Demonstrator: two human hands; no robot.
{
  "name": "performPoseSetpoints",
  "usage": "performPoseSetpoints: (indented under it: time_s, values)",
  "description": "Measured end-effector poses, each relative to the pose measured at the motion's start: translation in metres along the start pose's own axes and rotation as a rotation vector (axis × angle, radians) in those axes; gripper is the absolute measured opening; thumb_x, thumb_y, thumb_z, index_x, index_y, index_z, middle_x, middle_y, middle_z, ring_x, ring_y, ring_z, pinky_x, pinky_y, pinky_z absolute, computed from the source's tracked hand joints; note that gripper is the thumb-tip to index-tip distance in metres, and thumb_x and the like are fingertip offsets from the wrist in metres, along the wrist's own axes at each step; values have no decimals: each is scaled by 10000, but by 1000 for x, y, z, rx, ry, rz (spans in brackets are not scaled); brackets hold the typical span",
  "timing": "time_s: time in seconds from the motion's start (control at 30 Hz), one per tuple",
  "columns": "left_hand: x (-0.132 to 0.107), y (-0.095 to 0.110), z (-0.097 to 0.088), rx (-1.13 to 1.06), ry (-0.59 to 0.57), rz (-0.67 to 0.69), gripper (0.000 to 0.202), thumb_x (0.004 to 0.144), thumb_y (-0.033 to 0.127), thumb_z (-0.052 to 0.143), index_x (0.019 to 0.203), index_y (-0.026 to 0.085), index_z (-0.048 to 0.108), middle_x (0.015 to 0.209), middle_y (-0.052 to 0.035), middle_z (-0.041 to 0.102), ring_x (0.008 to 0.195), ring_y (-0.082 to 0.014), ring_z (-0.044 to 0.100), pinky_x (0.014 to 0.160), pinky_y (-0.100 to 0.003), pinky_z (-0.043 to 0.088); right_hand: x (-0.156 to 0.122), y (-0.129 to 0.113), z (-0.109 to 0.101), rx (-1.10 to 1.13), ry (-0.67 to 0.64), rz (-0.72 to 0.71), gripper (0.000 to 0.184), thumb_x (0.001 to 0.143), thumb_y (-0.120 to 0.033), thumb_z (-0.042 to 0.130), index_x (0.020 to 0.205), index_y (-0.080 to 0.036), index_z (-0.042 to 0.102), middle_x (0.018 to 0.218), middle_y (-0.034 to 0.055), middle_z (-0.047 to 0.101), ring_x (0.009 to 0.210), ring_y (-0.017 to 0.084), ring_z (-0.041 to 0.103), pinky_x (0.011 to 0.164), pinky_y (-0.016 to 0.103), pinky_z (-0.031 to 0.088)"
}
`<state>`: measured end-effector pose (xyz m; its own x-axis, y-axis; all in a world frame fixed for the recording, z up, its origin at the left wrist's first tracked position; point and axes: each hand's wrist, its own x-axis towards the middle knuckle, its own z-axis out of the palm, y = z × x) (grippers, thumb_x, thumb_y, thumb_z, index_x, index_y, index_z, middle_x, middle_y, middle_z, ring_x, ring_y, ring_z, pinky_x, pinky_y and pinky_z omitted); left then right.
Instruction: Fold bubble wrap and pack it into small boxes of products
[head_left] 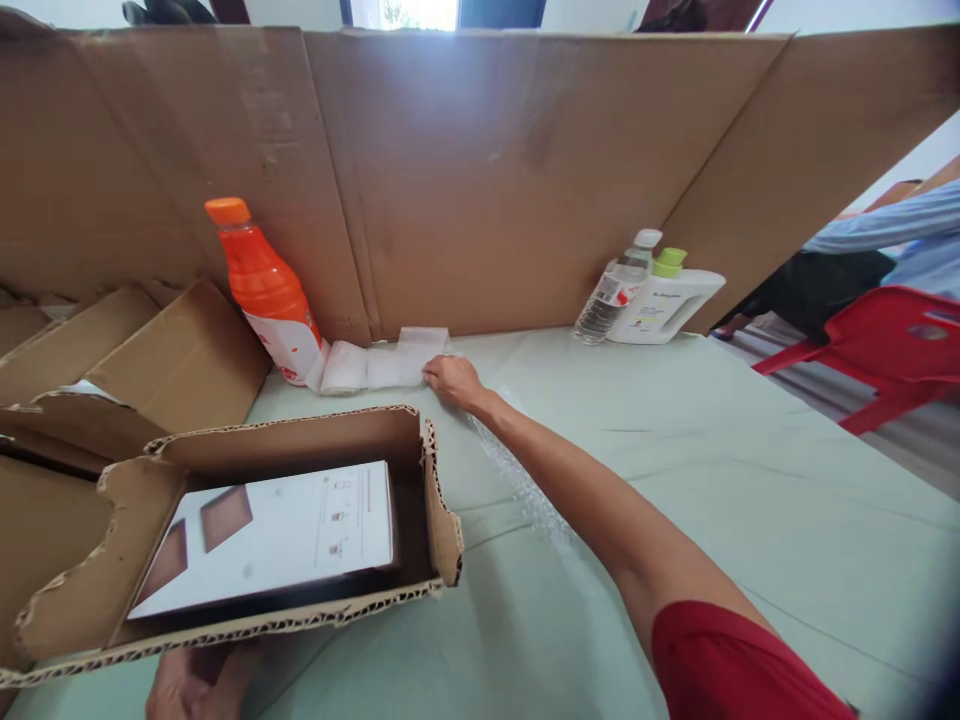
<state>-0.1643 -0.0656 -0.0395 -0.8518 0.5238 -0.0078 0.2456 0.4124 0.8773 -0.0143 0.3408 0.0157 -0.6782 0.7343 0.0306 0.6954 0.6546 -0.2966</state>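
My right hand (452, 381) reaches far across the table, its fingers closed on the end of a strip of white foam wrap (379, 364) that lies against the cardboard wall. Under my forearm runs a piece of clear bubble wrap (525, 487). My left hand (196, 682) holds the near underside of an open corrugated cardboard box (439, 525), fingers hidden beneath it. Inside the box lies a white instruction sheet (285, 532) on a dark flat item.
An orange bottle (264, 290) stands left of the foam. A clear water bottle (616, 288) and a white, green-capped container (667, 300) lean at the back right. A tall cardboard screen (510, 170) walls the table. More boxes (150, 360) lie left; a red chair (892, 345) and another person's blue sleeve (892, 228) are at the right.
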Motion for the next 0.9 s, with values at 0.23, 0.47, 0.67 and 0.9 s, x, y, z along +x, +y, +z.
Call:
performPoseSetpoints:
  time_s: [0.23,0.47,0.67,0.9]
  values:
    - [4,8,4,-86,-26,-5,605,772,506,657,1259,166,544,982,-78,712,962,-295,683,879,-446,569,-4,10,-25,121,89,82,356,966,-399,634,1225,-154,628,1215,75,653,1041,228,662,891,430,572]
    - [10,10,6,-189,-77,84,586,743,503,659,1207,169,529,971,-62,671,924,-268,656,849,-407,545,-85,-3,-63,220,263,-101,309,1015,-235,433,1139,-195,713,1256,83,708,1199,216,626,1067,385,456]
    - [18,9,-1,-123,-99,98,564,681,496,706,1121,180,550,883,-36,644,839,-251,639,781,-381,542,-235,-4,-53,303,-63,-355,273,979,-377,545,1028,-269,791,1200,70,743,1143,219,669,1024,406,506]
    - [11,27,-17,-186,-93,119,450,735,423,701,1108,211,567,984,-41,645,934,-225,622,810,-318,501,-288,-32,-70,503,-211,-214,386,900,-562,642,1178,-314,746,1350,61,665,1254,278,595,1065,481,453]
